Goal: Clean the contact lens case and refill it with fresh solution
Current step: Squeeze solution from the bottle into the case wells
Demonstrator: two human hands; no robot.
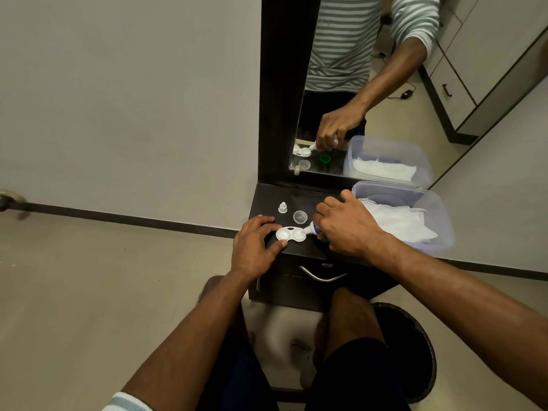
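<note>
— Where's the contact lens case (291, 234)?

— Lying open on the dark counter (299, 200), both white wells facing up, near the front edge.

— And the hands?

— The left hand (255, 243) rests beside it, fingers (268, 220) spread, touching the case's left end. The right hand (345, 225) is wrapped around the solution bottle (312, 229), tilted with its nozzle at the right well.

— Anything else there?

— A small bottle cap (283, 207) and a clear round lid (300, 217) behind the case; a plastic tub (430, 203) holding tissues (400, 221) to the right.
</note>
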